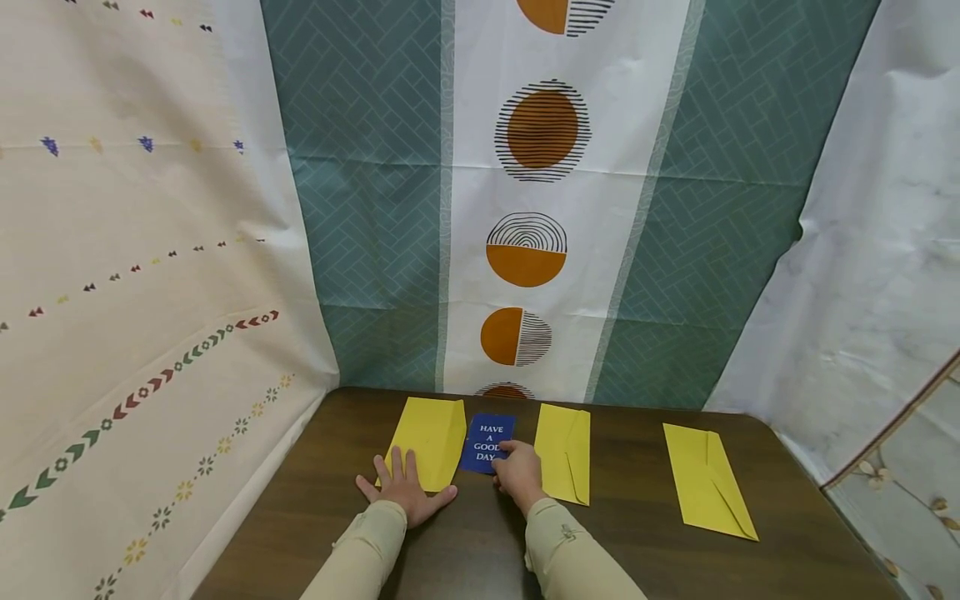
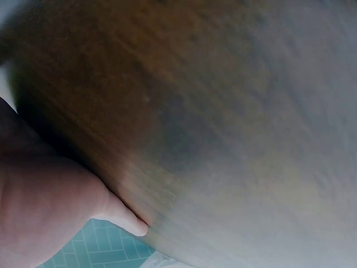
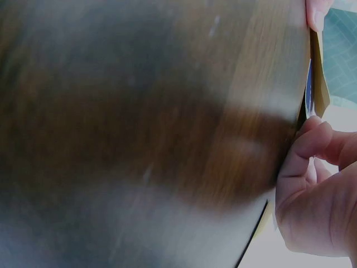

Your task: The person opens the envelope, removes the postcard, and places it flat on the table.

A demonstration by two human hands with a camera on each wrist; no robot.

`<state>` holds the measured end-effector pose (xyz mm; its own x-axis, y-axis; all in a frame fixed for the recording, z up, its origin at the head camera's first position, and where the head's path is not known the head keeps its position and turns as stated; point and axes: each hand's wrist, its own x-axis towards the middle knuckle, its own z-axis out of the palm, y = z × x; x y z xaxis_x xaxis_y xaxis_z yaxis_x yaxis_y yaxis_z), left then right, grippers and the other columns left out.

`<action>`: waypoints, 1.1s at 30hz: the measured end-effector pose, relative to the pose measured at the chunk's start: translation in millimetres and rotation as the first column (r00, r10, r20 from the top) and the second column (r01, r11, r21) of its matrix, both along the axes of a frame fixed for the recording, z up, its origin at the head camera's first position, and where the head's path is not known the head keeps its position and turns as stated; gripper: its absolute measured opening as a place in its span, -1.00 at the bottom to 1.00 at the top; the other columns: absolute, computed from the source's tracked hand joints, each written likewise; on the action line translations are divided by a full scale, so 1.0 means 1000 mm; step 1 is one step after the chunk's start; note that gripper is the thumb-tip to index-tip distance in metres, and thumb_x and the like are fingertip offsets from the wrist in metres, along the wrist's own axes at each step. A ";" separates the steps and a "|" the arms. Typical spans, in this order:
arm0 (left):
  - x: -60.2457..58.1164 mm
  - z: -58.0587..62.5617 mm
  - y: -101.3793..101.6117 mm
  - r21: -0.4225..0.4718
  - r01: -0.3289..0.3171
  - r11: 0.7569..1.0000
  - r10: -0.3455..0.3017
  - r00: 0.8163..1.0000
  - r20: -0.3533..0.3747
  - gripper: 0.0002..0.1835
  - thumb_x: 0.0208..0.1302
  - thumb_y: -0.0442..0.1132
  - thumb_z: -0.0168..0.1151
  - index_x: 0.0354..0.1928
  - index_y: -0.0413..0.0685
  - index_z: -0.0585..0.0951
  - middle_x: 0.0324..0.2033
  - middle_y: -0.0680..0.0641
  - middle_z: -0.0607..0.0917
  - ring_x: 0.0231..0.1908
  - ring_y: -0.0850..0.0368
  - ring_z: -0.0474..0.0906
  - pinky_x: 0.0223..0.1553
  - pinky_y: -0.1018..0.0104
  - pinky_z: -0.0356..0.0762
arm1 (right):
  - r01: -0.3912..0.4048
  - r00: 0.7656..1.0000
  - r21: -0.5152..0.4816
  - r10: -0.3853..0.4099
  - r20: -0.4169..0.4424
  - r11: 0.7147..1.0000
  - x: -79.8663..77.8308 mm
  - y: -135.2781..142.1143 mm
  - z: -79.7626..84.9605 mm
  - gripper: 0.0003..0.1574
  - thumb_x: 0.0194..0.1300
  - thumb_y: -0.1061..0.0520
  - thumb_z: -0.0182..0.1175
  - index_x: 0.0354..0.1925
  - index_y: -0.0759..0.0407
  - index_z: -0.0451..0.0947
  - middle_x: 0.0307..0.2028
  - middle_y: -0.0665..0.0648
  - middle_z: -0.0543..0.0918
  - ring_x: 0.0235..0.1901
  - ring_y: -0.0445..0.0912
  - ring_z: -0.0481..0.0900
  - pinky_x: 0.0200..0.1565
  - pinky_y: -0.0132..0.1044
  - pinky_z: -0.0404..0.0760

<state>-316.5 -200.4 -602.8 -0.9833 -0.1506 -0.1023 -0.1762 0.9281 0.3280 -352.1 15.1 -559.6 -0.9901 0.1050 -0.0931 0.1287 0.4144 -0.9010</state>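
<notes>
With fingers spread, my left hand (image 1: 403, 492) rests on the near part of a yellow envelope (image 1: 437, 433) and the table. A dark blue card (image 1: 489, 429) printed "HAVE A GOOD DAY" lies just right of that envelope. My right hand (image 1: 520, 472) pinches the card's lower right corner between thumb and curled fingers. In the right wrist view, the right hand (image 3: 318, 190) is bent close to the table, with the card's blue edge (image 3: 309, 84) beyond it. The left wrist view shows only part of the left hand (image 2: 50, 206); its other fingers are hidden.
A second yellow envelope (image 1: 555, 442) lies flap side up, right beside my right hand. Another yellow envelope (image 1: 708, 479) is farther right on the dark wooden table (image 1: 630, 525). Patterned cloth (image 1: 375, 250) hangs behind the table's back edge.
</notes>
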 end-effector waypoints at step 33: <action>0.000 0.001 -0.002 0.009 0.007 1.000 -0.007 1.000 -0.005 0.44 0.11 0.79 0.00 0.67 -0.27 0.10 0.68 -0.45 -0.04 0.63 -0.65 -0.25 0.41 -0.78 -0.47 | -0.183 0.972 0.396 0.225 -0.062 0.900 0.004 -0.005 -0.003 -0.46 0.34 -0.08 0.43 0.24 0.02 0.76 0.23 0.23 0.77 0.24 0.24 0.71 0.11 0.22 0.67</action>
<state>-316.3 -202.2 -602.1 -0.9848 -0.1430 -0.0987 -0.1684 0.9262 0.3374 -348.0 10.1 -562.8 -0.9954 -0.0940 0.0180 -0.0818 0.7385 -0.6693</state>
